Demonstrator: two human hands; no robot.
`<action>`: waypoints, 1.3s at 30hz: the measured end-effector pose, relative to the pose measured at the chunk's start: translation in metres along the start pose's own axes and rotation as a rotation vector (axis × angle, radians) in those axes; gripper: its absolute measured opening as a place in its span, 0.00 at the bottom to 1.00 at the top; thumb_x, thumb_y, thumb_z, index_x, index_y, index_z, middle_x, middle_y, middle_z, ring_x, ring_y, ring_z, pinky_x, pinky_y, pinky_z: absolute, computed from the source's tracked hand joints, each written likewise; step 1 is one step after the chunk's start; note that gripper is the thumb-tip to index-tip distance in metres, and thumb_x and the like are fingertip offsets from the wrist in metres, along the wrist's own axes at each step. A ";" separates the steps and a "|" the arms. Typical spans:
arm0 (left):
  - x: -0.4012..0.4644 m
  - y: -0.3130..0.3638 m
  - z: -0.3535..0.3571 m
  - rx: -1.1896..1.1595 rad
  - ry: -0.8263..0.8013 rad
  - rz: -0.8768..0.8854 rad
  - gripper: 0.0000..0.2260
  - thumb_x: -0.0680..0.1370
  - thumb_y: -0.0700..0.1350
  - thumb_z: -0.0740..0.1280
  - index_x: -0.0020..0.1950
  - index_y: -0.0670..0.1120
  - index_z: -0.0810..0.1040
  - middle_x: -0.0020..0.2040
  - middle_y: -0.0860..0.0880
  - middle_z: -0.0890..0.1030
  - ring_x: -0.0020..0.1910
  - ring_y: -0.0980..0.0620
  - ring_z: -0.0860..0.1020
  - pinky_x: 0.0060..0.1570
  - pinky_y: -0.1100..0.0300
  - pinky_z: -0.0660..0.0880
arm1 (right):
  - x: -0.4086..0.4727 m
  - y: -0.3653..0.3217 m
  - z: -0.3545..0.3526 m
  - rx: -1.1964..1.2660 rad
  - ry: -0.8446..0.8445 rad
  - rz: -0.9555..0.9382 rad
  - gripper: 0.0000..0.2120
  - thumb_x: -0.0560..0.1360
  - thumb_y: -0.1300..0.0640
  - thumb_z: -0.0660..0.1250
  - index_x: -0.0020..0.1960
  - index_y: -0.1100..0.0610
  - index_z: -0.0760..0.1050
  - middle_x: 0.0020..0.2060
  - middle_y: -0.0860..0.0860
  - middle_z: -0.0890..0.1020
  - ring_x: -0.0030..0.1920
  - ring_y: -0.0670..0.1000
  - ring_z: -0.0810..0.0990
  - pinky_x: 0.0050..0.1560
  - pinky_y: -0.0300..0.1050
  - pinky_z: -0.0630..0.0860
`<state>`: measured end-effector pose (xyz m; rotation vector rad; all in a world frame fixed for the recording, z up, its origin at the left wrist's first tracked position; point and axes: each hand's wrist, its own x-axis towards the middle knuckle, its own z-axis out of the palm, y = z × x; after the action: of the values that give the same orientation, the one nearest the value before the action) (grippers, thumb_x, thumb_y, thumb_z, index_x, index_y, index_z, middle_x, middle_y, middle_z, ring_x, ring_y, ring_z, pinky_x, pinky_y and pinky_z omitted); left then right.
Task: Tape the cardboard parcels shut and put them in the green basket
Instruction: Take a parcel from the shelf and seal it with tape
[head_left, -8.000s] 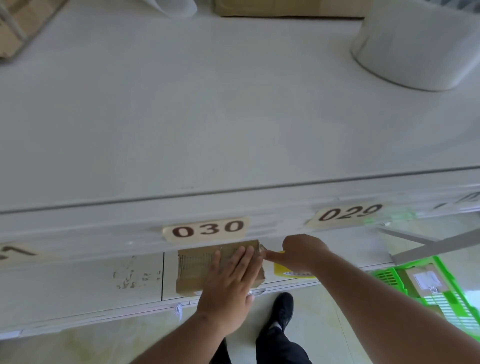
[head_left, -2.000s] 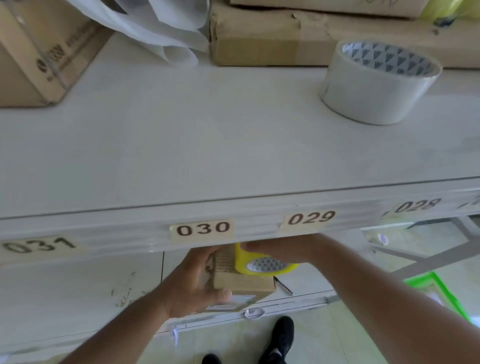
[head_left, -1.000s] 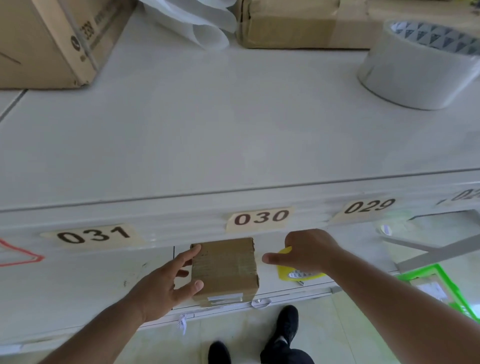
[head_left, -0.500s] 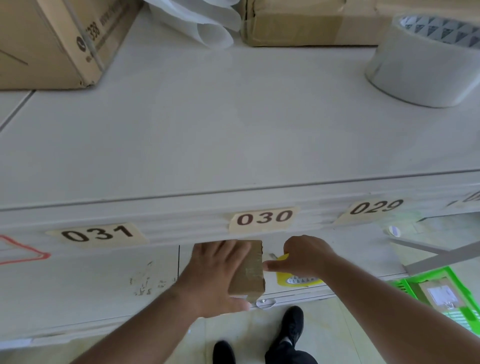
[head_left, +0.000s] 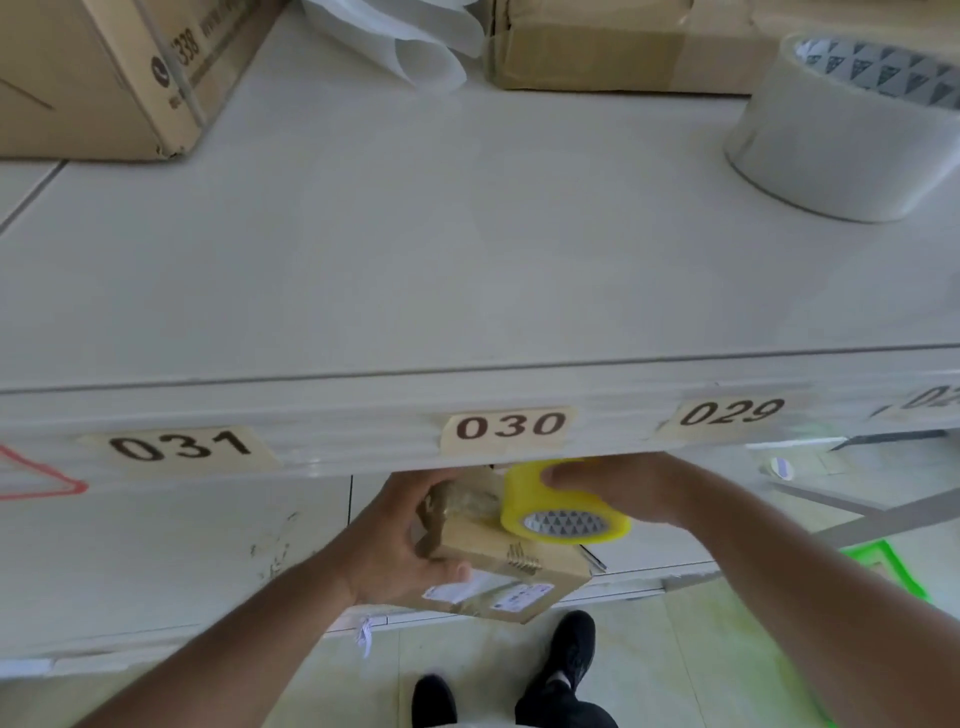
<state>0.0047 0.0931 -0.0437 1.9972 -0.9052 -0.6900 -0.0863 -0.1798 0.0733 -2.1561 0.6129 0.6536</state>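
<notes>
A small cardboard parcel (head_left: 501, 569) with a white label on its near side is tilted up below the shelf edge marked 030. My left hand (head_left: 400, 540) grips its left end, thumb along the front. My right hand (head_left: 618, 486) holds a yellow tape roll (head_left: 558, 501) pressed against the parcel's top. Its fingers curl over the roll. A corner of the green basket (head_left: 891, 564) shows on the floor at the right, partly hidden by my right arm.
The white upper shelf (head_left: 467, 249) carries a big clear tape roll (head_left: 852, 130) at the right, a large cardboard box (head_left: 104, 73) at the back left, another box (head_left: 613, 47) at the back and rolled white sheets (head_left: 415, 41). My black shoes (head_left: 566, 654) stand below.
The parcel has been lifted and tilted in my left hand, which now grips its end instead of lying flat on it. My right hand has brought the yellow roll onto the parcel's top.
</notes>
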 end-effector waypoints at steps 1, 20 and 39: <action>-0.007 -0.013 0.003 0.002 -0.007 -0.029 0.45 0.64 0.57 0.83 0.74 0.71 0.60 0.72 0.65 0.63 0.71 0.62 0.69 0.70 0.54 0.72 | 0.005 -0.002 0.005 -0.011 -0.051 0.025 0.05 0.79 0.46 0.73 0.49 0.45 0.80 0.50 0.45 0.81 0.44 0.42 0.76 0.40 0.30 0.73; -0.047 0.029 0.068 -0.826 0.443 -0.717 0.40 0.67 0.82 0.59 0.63 0.52 0.75 0.59 0.50 0.81 0.58 0.52 0.79 0.63 0.54 0.73 | 0.042 -0.060 0.076 -0.013 -0.347 0.181 0.40 0.68 0.20 0.64 0.68 0.46 0.76 0.67 0.53 0.78 0.63 0.58 0.80 0.62 0.57 0.80; -0.010 0.060 -0.025 -0.237 0.136 -0.614 0.22 0.73 0.70 0.70 0.58 0.58 0.83 0.52 0.54 0.87 0.48 0.54 0.85 0.50 0.56 0.81 | 0.020 0.003 0.133 0.876 -0.244 0.237 0.37 0.75 0.21 0.57 0.56 0.54 0.82 0.54 0.52 0.85 0.55 0.57 0.85 0.55 0.54 0.81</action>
<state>-0.0038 0.0877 0.0214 2.0743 -0.1032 -0.9297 -0.1059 -0.0803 -0.0154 -1.1854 0.8329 0.6047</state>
